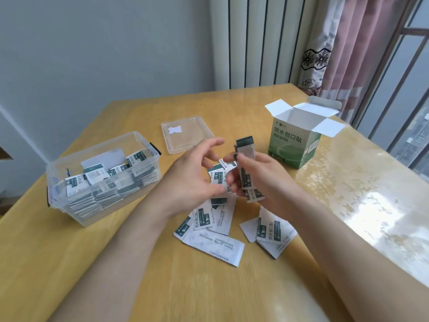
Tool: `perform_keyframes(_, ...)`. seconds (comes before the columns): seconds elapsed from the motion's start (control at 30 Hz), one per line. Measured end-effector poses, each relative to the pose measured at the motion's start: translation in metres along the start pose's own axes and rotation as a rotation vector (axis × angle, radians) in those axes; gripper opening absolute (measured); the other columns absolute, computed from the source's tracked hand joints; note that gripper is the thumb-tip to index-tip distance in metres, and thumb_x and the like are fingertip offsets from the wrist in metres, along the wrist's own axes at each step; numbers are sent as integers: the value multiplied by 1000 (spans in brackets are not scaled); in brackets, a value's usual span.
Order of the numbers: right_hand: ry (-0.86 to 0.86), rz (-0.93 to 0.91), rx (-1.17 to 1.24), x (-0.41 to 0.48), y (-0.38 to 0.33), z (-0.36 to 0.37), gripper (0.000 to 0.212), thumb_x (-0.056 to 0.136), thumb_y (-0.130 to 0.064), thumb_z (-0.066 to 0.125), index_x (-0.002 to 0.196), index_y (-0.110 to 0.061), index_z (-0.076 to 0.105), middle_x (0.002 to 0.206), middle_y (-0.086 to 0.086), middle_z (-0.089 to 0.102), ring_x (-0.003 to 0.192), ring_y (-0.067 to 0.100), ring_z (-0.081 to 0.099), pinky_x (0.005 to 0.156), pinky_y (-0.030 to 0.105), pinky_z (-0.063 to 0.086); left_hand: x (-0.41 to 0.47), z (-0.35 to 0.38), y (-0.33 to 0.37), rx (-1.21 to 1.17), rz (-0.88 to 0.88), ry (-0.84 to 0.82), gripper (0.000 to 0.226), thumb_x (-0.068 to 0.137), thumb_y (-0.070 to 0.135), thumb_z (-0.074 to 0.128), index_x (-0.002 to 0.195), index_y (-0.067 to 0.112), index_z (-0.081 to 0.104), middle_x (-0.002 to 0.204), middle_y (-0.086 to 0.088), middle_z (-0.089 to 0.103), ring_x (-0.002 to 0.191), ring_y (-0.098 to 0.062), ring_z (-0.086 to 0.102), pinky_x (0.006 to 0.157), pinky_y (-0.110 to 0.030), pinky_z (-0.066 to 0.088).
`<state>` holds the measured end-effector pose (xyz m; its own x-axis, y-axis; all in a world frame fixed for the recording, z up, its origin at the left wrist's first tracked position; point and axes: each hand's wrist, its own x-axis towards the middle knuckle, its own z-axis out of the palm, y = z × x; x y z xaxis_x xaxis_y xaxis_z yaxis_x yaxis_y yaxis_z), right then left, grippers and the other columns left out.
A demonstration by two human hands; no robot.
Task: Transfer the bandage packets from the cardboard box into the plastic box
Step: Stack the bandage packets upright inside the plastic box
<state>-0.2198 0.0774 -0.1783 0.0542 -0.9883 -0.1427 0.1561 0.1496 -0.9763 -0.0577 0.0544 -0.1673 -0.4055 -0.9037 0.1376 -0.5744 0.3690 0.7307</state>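
Well along: plastic box (55,182) left of the left hand (192,173) is mostly full, open cardboard box (294,145) beyond the right hand (260,180) looks emptied – remaining: right grips a packet stack (246,159), left pinches one, loose packets (213,228) below both.

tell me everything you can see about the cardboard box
The cardboard box stands upright at the far right of the wooden table, near the curtain. Its outside is green and pale, with printed Chinese characters and a barcode on one side; the inside is white. Its top flaps are splayed open. Only the table touches it; any contents are hidden.
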Motion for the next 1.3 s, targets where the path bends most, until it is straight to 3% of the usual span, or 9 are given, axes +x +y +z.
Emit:
perform_keyframes(0.17,24,11,-110,2,0,-5,21,101,-19,44,103,-6,61,60,4,42,53,20,48,50,29,34,-7,-9,-15,464,-116,-375,87,74,40,79,145,38,29,147,15,29,139,-7,20,109,-28,28)
perform_keyframes(0.37,-18,18,-304,5,7,-1,17,100,-13,46,107,-2,57,66,4,39,53,13,40,44,21,30,-1,-8,-23,232,-113,-201,51,83,21,73,123,46,54,116,12,56,98,-8,55,85,-26,47)
perform_keyframes(0.53,-239,53,-275,-3,2,-2,31,96,-44,49,93,-16,62,71,1,57,58,11,50,50,23,35,-2,1,-1,-455,1,58,44,82,-10,66,109,24,67,98,-1,74,84,-19,73,77,-38,60)
perform_keyframes(0.63,-299,97,-263,-5,3,-3,23,99,-32,50,91,-12,57,72,8,60,62,18,55,53,31,38,-3,21,2,-227,89,83,58,80,-10,61,120,31,61,95,4,67,71,-21,69,67,-38,60)
perform_keyframes(0.7,-192,83,-346,-2,3,-8,16,100,-23,51,91,-12,59,66,8,58,56,17,53,52,30,38,1,22,-6,24,120,105,68,78,9,72,134,40,48,107,11,55,90,-9,59,78,-25,52)
perform_keyframes(0.8,-54,27,-357,3,0,-16,16,100,-14,48,98,-7,63,58,2,48,53,17,48,48,27,35,2,14,-17,174,-9,-51,89,75,45,77,148,39,26,142,10,41,128,-9,38,104,-30,38)
perform_keyframes(0.9,27,13,-204,5,-5,-22,15,99,-9,48,96,-5,62,51,-2,40,55,21,54,50,27,40,-1,15,-19,445,-12,-236,86,77,59,68,148,31,29,151,13,32,139,-8,23,112,-29,26)
perform_keyframes(1.07,98,23,-104,7,-1,-20,11,97,-3,49,94,-7,59,61,2,41,54,16,52,46,23,37,-7,18,-8,572,128,-135,31,91,39,55,119,26,58,114,6,64,107,-19,56,90,-35,46)
perform_keyframes(1.3,37,129,88,9,2,-13,23,93,-29,61,104,-9,59,66,1,42,53,10,29,42,19,20,-11,6,-4,321,180,257,26,95,14,56,116,22,69,94,1,75,81,-16,69,72,-27,54)
